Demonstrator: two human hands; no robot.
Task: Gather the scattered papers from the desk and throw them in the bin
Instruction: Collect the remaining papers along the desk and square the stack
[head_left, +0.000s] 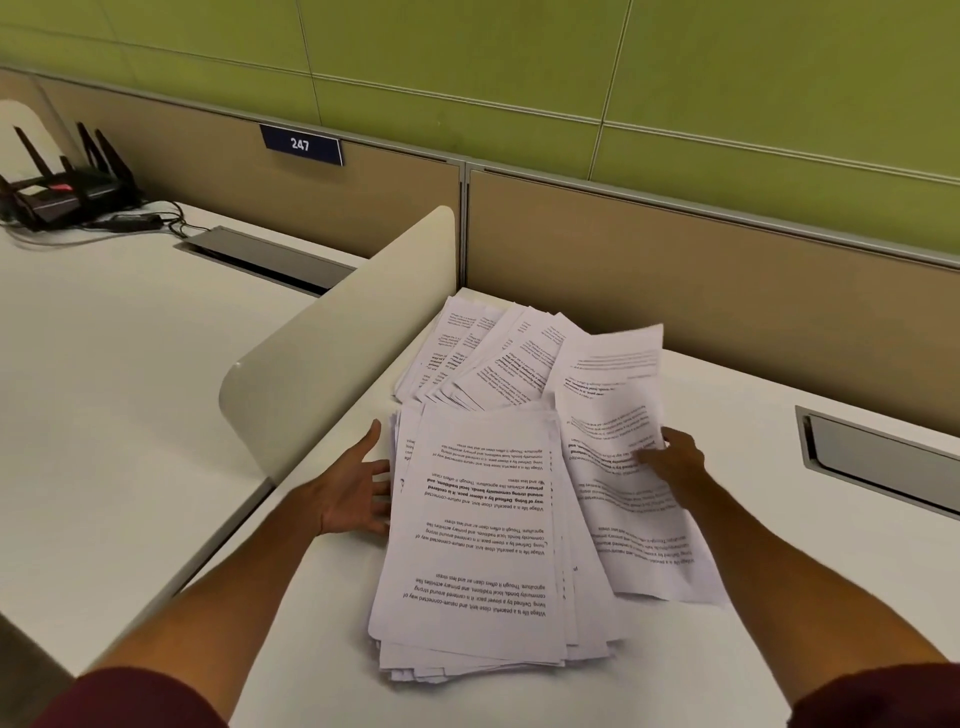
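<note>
Spread fingers (375, 501) of the left hand (353, 493) lie flat against the left edge of the near stack of printed sheets (483, 535), palm turned toward the paper, while the fingers (649, 458) of the right hand (678, 457) curl over and pinch a sheaf of loose sheets (615, 410) whose upper end lifts and bends clear of the white desk (753, 400); the thumb beneath cannot be seen. Both forearms reach forward from maroon sleeves (130, 696), wrists low over the desktop, bracketing the stack from either side. A third lot, a fan of sheets (488, 358), lies beyond the stack near the tan partition (675, 270), just beside the rounded divider (337, 338). No bin is in view. The paper looks light sheet by sheet yet weighty as a pile, limp, and slick enough to slide and splay, so the surest hold is probably two hands squaring the long edges, then fingers underneath and thumbs on top, rather than one corner. A router (62, 182) sits well apart on the neighbouring desk
</note>
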